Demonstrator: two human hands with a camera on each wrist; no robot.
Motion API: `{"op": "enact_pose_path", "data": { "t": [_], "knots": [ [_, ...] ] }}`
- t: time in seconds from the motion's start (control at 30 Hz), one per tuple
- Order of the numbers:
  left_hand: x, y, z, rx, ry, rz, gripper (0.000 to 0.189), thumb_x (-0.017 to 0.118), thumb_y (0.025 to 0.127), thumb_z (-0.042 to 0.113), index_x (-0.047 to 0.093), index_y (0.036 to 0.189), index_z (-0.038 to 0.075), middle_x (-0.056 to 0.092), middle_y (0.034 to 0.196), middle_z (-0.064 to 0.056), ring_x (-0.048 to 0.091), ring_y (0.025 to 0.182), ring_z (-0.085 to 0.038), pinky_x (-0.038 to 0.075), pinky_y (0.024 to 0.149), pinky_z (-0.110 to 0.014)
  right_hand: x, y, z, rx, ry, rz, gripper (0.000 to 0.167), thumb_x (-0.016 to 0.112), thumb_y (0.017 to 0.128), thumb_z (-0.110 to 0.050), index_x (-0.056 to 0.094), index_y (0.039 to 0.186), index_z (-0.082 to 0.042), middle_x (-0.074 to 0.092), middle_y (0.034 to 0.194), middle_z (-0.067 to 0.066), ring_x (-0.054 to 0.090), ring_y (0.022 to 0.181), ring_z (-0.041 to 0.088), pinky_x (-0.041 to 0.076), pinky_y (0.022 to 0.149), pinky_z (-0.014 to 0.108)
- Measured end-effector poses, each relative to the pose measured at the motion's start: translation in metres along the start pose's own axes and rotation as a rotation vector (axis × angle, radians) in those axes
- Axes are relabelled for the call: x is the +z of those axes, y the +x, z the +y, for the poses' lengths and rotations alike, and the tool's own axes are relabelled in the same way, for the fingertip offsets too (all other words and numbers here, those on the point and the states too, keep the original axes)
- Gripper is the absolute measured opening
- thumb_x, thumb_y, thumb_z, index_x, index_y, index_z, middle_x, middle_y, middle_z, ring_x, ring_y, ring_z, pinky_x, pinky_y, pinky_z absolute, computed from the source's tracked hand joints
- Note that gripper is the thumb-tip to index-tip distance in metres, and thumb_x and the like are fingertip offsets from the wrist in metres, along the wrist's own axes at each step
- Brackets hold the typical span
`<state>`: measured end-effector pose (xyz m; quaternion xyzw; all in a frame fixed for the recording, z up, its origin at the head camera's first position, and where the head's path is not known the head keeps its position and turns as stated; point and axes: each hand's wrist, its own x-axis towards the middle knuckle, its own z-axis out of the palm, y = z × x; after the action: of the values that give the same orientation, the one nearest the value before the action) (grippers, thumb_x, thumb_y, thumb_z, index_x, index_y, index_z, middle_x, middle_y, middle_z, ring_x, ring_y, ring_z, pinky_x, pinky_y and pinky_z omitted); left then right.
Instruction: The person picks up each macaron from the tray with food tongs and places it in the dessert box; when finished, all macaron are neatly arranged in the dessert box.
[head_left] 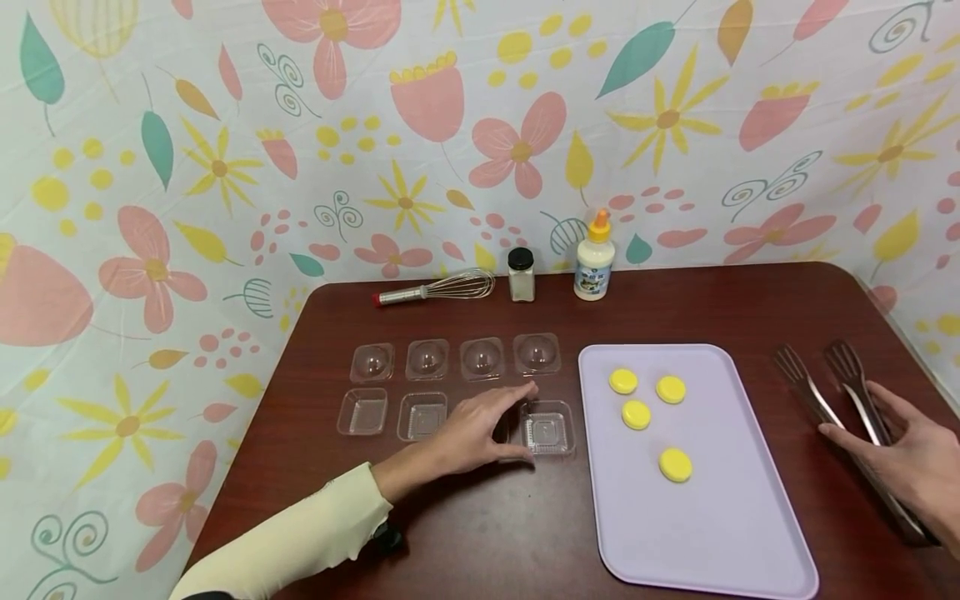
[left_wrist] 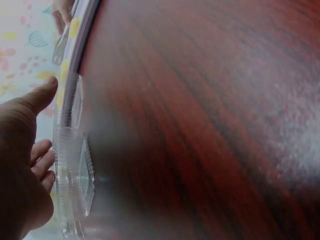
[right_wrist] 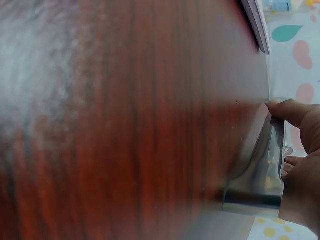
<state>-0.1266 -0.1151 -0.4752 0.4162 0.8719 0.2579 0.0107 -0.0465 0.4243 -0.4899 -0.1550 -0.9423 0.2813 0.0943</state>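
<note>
Two bare hands reach over a dark reddish-brown table [head_left: 480, 533], each beside different things. The left hand [head_left: 471, 432] is well open, its thumb and fingers spread apart, with a clear plastic base [head_left: 547, 432] just beyond the tips. Another base lies partly hidden behind that hand; whether the fingers touch either one cannot be told. The right hand [head_left: 911, 458] grips the metal tongs [head_left: 862, 406], thumb on one arm and fingers around the other, and the two arms stand apart. The tongs lie to the right of a lilac tray [head_left: 705, 533], which carries four yellow discs [head_left: 636, 415], three grouped near its far end and one nearer its middle.

The head view shows both slotted heads of the tongs, while the right wrist view shows a smooth, bent metal part up close, with the thumb tip against its edge. The left wrist view catches the clear bases nearly edge-on, with the spread thumb and fingers to their left. Only the head view gives the row of clear domed lids [head_left: 482, 358] behind the bases, and, farther back, a wire whisk [head_left: 457, 286] and a black-capped jar [head_left: 521, 279]. A squeeze bottle [head_left: 592, 271] stands beside the jar.
</note>
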Motion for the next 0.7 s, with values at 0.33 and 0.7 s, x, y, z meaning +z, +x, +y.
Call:
{"op": "enact_pose_path", "data": {
  "t": [0.33, 0.7],
  "knots": [
    [0.004, 0.000, 0.002, -0.014, 0.050, -0.004, 0.093, 0.092, 0.083, 0.043, 0.049, 0.158, 0.008, 0.064, 0.146, -0.004, 0.058, 0.137, -0.024, 0.049, 0.111, -0.044, -0.001, -0.001, -0.002, -0.036, 0.038, 0.062, 0.082, 0.087, 0.086, -0.025, 0.049, 0.152, 0.005, 0.060, 0.111, 0.048, 0.064, 0.076, 0.015, 0.031, 0.055, 0.015],
    [0.005, 0.001, 0.001, -0.003, 0.048, -0.003, 0.093, 0.092, 0.083, 0.042, 0.049, 0.157, 0.007, 0.066, 0.142, -0.004, 0.060, 0.135, -0.023, 0.050, 0.110, -0.041, -0.010, 0.001, -0.037, -0.296, 0.036, 0.083, 0.078, 0.093, 0.077, -0.007, 0.059, 0.146, 0.005, 0.069, 0.095, 0.041, 0.040, 0.065, -0.014, 0.033, 0.051, 0.014]
  ]
}}
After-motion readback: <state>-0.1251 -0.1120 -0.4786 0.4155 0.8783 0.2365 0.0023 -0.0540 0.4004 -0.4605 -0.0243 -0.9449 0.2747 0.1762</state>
